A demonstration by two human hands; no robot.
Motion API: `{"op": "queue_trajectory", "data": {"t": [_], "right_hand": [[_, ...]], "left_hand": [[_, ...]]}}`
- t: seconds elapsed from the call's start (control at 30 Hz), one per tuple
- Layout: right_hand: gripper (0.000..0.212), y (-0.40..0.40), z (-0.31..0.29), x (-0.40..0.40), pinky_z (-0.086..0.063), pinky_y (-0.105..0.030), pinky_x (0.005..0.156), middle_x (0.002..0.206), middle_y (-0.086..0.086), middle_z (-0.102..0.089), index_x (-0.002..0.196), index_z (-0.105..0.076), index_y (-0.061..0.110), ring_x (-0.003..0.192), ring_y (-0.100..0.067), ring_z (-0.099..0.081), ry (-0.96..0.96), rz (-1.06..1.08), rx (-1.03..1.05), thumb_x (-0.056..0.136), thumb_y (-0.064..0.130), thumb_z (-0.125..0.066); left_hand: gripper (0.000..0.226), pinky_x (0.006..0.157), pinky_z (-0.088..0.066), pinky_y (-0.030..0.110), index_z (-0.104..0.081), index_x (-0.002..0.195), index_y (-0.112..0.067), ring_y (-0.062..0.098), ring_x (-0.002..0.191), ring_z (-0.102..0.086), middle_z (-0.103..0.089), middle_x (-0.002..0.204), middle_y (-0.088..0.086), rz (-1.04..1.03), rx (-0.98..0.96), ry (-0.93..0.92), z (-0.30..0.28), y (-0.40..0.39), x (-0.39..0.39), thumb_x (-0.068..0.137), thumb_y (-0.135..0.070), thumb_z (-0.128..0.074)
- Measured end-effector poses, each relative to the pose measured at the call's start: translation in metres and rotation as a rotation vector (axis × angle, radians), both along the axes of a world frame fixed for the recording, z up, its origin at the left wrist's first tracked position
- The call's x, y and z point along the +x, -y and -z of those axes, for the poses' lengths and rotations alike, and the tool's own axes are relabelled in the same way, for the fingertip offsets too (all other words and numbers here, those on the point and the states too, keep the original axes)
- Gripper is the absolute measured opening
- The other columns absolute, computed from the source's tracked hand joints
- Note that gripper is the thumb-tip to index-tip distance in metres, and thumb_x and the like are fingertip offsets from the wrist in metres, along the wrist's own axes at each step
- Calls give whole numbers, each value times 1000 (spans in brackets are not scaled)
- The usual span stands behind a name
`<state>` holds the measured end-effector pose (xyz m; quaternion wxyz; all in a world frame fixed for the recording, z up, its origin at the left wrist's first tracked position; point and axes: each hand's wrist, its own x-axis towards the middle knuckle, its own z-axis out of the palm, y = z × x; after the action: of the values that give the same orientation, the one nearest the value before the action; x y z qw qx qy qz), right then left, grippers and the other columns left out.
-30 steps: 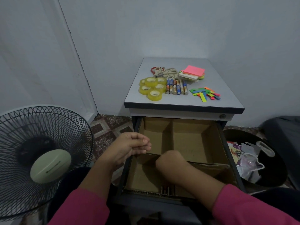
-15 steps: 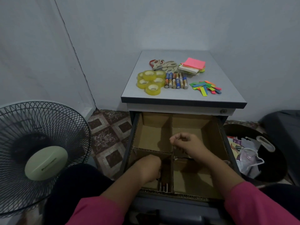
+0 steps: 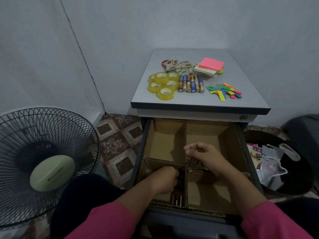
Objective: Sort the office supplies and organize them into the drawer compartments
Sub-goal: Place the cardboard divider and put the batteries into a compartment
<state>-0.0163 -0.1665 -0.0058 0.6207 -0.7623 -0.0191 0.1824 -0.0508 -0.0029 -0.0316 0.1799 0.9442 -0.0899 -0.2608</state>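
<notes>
The open drawer (image 3: 195, 169) is showing four cardboard compartments; markers (image 3: 177, 199) are lying in the near-left one, against the centre divider (image 3: 186, 163). The left hand (image 3: 164, 181) is reaching into that compartment, its fingers curling down by the markers, though whether they are gripping one cannot be told. The right hand (image 3: 204, 156) is hovering over the divider, fingers loosely curled, seemingly pinching something thin. On the table (image 3: 255, 102) are lying tape rolls (image 3: 163, 85), more markers (image 3: 190, 83), scissors (image 3: 177, 66), sticky notes (image 3: 209, 67) and coloured tabs (image 3: 224, 91).

Open drawer (image 3: 240, 144) holds 4 cardboard compartments (image 3: 165, 144).
</notes>
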Motion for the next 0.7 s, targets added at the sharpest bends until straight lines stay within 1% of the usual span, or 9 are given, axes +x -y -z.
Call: {"op": "queue_trajectory", "data": {"t": [0.07, 0.17, 0.2, 0.3, 0.37, 0.43, 0.5, 0.57, 0.7], "right_hand": [[10, 1, 0, 1, -47, -17, 57, 77, -3, -64, 96, -67, 13, 66, -9, -56, -1, 0, -6, 90, 9, -61], [10, 1, 0, 1, -46, -16, 55, 76, -4, -64, 96, -68, 13, 62, -7, -55, -3, 4, -5, 89, 9, -62], [10, 1, 1, 1, -46, -15, 55, 76, -4, -64, 96, -68, 13, 60, -5, -55, -4, 3, -5, 90, 9, -62], [10, 1, 0, 1, -46, -15, 55, 76, -3, -64, 97, -68, 13, 63, -6, -56, -3, 7, -3, 89, 8, -62], [11, 1, 0, 1, -47, -16, 57, 76, -3, -64, 97, -68, 13, 67, -10, -56, -1, -1, 8, 89, 8, -61], [11, 1, 0, 1, -47, -16, 56, 75, -3, -63, 98, -68, 12, 65, -9, -56, 1, -5, 10, 90, 7, -61], [11, 1, 0, 1, -47, -15, 56, 75, -3, -63, 98, -68, 12, 64, -9, -55, -3, -2, 7, 90, 7, -61], [11, 1, 0, 1, -47, -16, 55, 75, -5, -63, 97, -68, 12, 63, -11, -54, -10, 0, 14, 89, 7, -61], [11, 1, 0, 1, -46, -15, 56, 76, -5, -63, 98, -68, 12, 64, -11, -54, -3, 1, 1, 90, 9, -62]], "left_hand": [[26, 83, -47, 34, -62, 109, 2, 33, 102, -61, -64, 112, 20, -44, -57, -80, -2, -1, 1, 98, -9, -40], [26, 83, -51, 35, -63, 109, 5, 29, 87, -64, -66, 106, 22, -109, -114, -212, -3, -2, 3, 99, -7, -42], [26, 85, -51, 35, -64, 109, 3, 28, 86, -63, -66, 105, 20, -118, -97, -215, -3, -3, 3, 98, -9, -43], [27, 83, -52, 31, -65, 109, -3, 29, 100, -64, -66, 110, 14, -68, 47, -115, 0, -7, 5, 95, -15, -45], [28, 80, -50, 30, -64, 111, -2, 28, 99, -64, -66, 112, 14, -65, 88, -151, 4, -10, 4, 95, -17, -47], [29, 73, -51, 31, -62, 112, 4, 25, 82, -65, -67, 112, 20, -118, -8, -304, 7, -11, 3, 98, -16, -47], [27, 63, -51, 27, -60, 111, 8, 18, 64, -60, -65, 113, 25, -154, -125, -431, 6, -9, 1, 99, -11, -45], [21, 57, -50, 20, -57, 109, 6, 12, 58, -57, -64, 114, 29, -167, -190, -454, 4, -8, -1, 98, -5, -44], [19, 53, -52, 18, -55, 109, 9, 11, 56, -57, -62, 113, 33, -180, -255, -462, 5, -8, -2, 98, -1, -45]]}}
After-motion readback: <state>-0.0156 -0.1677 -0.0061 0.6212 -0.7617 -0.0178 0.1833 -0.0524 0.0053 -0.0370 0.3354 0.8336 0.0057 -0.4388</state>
